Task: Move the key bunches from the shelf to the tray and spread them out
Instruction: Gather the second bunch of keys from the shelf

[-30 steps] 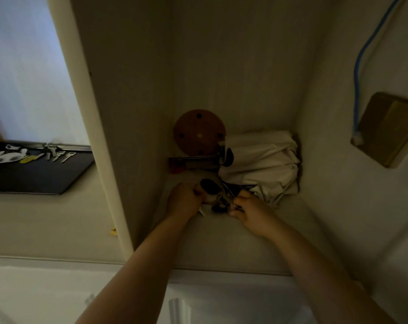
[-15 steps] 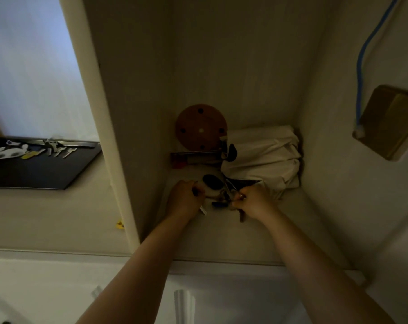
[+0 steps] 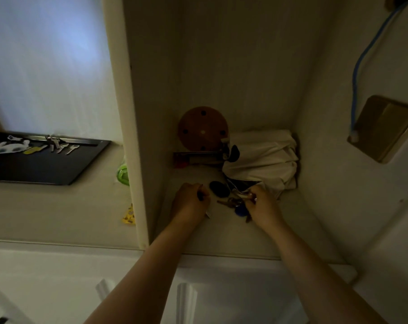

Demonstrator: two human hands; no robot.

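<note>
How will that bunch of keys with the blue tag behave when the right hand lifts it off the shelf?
Probably floppy: the bunch of keys is loose pieces, so they should dangle and swing below the right hand. The blue tag will likely hang lowest. Metal keys suggest some weight for their size. They should not roll on the shelf.

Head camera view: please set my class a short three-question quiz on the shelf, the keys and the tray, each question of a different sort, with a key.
1. True or false: the black tray already has keys lying on it.
2. Which hand grips the key bunch with the blue tag? A) left hand B) right hand C) neither
3. Fill in: behind the hands, at the back of the shelf, a round brown ____ leans beside a white cloth bag.

Key: 1 true; 2 B; 3 disc.
</note>
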